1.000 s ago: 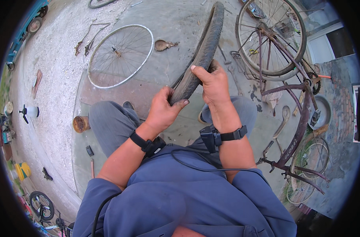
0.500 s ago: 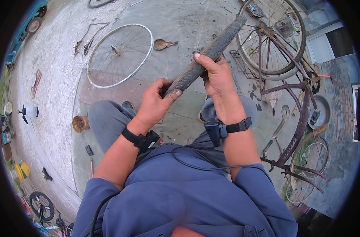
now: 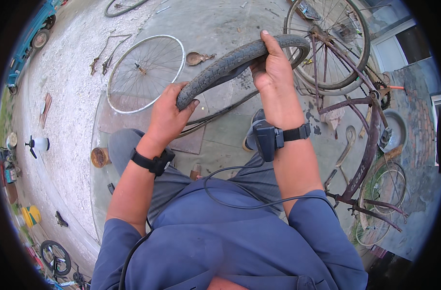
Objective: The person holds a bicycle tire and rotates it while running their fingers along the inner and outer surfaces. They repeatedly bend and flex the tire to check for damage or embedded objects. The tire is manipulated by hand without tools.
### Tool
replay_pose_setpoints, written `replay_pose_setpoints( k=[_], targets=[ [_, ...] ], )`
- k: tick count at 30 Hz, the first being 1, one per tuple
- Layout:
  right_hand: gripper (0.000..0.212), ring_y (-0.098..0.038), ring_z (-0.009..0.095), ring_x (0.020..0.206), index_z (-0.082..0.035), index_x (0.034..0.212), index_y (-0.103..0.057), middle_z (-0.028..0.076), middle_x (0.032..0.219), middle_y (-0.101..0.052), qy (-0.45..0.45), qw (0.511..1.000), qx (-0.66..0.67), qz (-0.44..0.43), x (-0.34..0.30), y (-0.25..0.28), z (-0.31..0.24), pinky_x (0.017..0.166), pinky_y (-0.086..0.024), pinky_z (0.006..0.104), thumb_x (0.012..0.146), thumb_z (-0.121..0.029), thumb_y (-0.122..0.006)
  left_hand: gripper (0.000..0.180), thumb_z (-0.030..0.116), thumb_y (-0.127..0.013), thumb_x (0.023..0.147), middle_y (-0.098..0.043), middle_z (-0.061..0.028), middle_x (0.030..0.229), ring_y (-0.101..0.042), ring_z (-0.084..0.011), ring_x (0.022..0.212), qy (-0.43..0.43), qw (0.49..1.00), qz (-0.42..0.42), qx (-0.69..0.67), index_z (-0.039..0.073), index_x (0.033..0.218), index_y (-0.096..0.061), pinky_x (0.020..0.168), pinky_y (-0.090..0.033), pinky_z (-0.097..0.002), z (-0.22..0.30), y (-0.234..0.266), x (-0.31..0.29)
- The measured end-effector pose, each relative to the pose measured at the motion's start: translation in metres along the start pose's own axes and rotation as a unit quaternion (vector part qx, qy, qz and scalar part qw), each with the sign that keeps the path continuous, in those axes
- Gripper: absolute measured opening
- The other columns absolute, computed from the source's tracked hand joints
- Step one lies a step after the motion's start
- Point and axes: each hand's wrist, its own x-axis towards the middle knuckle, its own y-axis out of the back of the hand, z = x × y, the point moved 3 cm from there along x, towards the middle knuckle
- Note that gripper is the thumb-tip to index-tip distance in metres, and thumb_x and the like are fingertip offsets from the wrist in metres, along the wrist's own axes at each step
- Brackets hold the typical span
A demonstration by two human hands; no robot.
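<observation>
A worn black bicycle tyre [image 3: 225, 63] is held up in front of me, its tread facing up and its far part curving away to the right. My left hand [image 3: 169, 108] grips its near left end, thumb on the side and fingers wrapped over the tread. Farther along, my right hand [image 3: 273, 65] holds the tyre from beneath and beside, with the thumb raised past the tread. Below it hangs the tyre's lower stretch, thin dark strands running between my forearms. Part of the loop is hidden behind my hands.
A bare spoked wheel rim [image 3: 146, 74] lies at the left, beside a small metal pan [image 3: 196, 58]. To the right stands a rusty bicycle frame [image 3: 368, 140] with a wheel [image 3: 358, 58]. A brown tin [image 3: 100, 157] sits by my left knee; a white spray bottle [image 3: 39, 143] is farther left.
The tyre has turned from nearly edge-on to show its curve and lower stretch. My left hand has moved left and up; my right hand has shifted slightly up and right.
</observation>
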Motion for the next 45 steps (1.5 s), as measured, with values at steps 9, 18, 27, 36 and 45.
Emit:
replay_pose_setpoints(
  k=[9, 18, 27, 36, 45],
  targets=[
    [0.031, -0.066, 0.022, 0.103, -0.009, 0.109, -0.064, 0.007, 0.104, -0.068, -0.072, 0.992, -0.082, -0.059, -0.019, 0.024, -0.028, 0.084, -0.055, 0.0391, 0.091, -0.031, -0.077, 0.034, 0.015, -0.076, 0.087, -0.067, -0.0169, 0.093, -0.064, -0.0303, 0.086, -0.069, 0.997, -0.035, -0.011, 0.001, 0.115, -0.064, 0.077, -0.05, -0.0363, -0.002, 0.041, 0.061],
    [0.047, -0.064, 0.033, 0.085, 0.0, 0.104, -0.071, 0.016, 0.098, -0.07, 0.522, 0.468, -0.683, -0.203, -0.04, -0.004, -0.082, 0.075, -0.053, 0.0415, 0.079, -0.039, -0.083, 0.032, 0.006, -0.075, 0.085, -0.064, -0.0135, 0.091, -0.06, -0.0242, 0.085, -0.105, 0.977, -0.184, 0.04, -0.001, 0.113, -0.062, 0.081, -0.048, -0.0349, 0.01, 0.067, 0.105],
    [0.055, -0.059, 0.011, 0.072, 0.006, 0.119, -0.065, 0.005, 0.08, -0.066, 0.037, 0.694, -0.655, -0.297, 0.006, -0.031, -0.061, 0.064, -0.049, 0.0279, 0.083, -0.031, -0.083, 0.039, 0.012, -0.078, 0.083, -0.066, -0.015, 0.11, -0.062, -0.0319, 0.104, -0.177, 0.972, -0.06, 0.145, 0.003, 0.118, -0.064, 0.09, -0.049, -0.0371, 0.006, 0.068, 0.149],
    [0.054, -0.059, 0.01, 0.066, 0.012, 0.12, -0.061, 0.006, 0.083, -0.067, 0.085, 0.772, -0.611, -0.154, 0.004, -0.037, -0.075, 0.06, -0.048, 0.023, 0.086, -0.025, -0.08, 0.052, 0.02, -0.075, 0.089, -0.059, -0.0161, 0.128, -0.059, -0.0266, 0.119, -0.02, 0.98, 0.192, -0.05, -0.002, 0.132, -0.054, 0.093, -0.051, -0.0362, -0.005, 0.013, 0.104],
    [0.043, -0.061, 0.012, 0.064, 0.008, 0.114, -0.062, 0.008, 0.088, -0.069, 0.05, 0.852, -0.498, -0.154, -0.015, -0.046, -0.089, 0.055, -0.048, 0.0254, 0.087, -0.023, -0.077, 0.039, 0.029, -0.055, 0.105, -0.064, -0.012, 0.124, -0.063, -0.022, 0.108, 0.126, 0.777, -0.085, -0.611, 0.0, 0.132, -0.054, 0.093, -0.051, -0.0366, 0.065, -0.063, 0.114]
  ],
)
